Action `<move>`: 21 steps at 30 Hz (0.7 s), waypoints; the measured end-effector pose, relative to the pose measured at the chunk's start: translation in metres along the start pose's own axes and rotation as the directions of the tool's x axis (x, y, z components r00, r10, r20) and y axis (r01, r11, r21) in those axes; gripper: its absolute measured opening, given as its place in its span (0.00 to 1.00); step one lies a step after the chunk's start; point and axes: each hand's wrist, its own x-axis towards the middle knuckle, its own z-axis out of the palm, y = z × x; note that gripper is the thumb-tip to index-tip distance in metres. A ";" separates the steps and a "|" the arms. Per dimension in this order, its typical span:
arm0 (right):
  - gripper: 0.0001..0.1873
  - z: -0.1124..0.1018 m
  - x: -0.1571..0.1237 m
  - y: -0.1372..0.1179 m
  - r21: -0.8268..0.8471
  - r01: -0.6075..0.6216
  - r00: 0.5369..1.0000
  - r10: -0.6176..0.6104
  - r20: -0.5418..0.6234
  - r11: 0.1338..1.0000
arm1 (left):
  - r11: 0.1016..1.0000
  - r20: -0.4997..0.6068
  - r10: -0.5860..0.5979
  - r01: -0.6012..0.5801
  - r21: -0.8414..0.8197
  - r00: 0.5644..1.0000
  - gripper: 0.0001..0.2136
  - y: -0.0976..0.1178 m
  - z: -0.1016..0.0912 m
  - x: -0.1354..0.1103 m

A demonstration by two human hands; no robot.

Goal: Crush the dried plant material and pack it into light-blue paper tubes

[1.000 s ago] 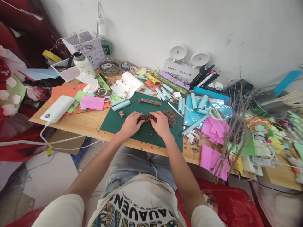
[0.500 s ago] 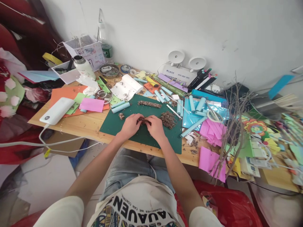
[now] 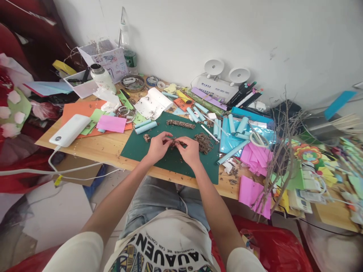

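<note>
My left hand and my right hand meet over a dark green cutting mat. Between the fingertips is a small clump of brown dried plant bits, partly hidden by the fingers. Both hands are closed on it in a pinch, the left index finger lifted a little. To the right of my right hand lies a loose brown heap of the same stuff. A roll coated in brown bits rests behind the hands. Left of my left hand sits a small brown tuft.
Light blue paper tubes lie at the mat's upper left, more to its right. A white stick, scissors, pink paper and bare twigs are on the right. A white power bank and an uncapped bottle stand left.
My left index finger has lifted and the fingertips have shifted slightly around the brown clump. The whole view has moved a little; other things stay in place.
</note>
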 end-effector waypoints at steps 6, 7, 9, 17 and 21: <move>0.07 -0.008 -0.001 0.006 0.028 -0.077 0.995 0.079 -0.058 0.997 | 0.983 -0.002 0.107 -0.105 0.149 0.994 0.07 0.000 -0.009 -0.003; 0.08 -0.010 -0.001 0.007 0.021 -0.068 0.997 0.068 -0.026 0.997 | 0.978 0.032 0.133 -0.136 0.158 0.991 0.09 0.000 -0.009 -0.003; 0.11 -0.011 -0.001 0.009 -0.022 -0.034 0.999 0.035 0.038 0.999 | 0.963 0.116 0.184 -0.203 0.176 0.976 0.14 0.000 -0.007 -0.001; 0.14 0.000 -0.002 0.017 -0.200 0.027 0.991 0.001 0.137 0.979 | 0.863 0.243 0.226 -0.309 0.399 0.943 0.07 0.000 0.004 0.004; 0.10 -0.006 -0.003 0.012 -0.057 -0.046 0.998 0.044 -0.032 0.997 | 0.887 0.162 0.205 -0.253 0.385 0.965 0.06 -0.001 0.000 0.004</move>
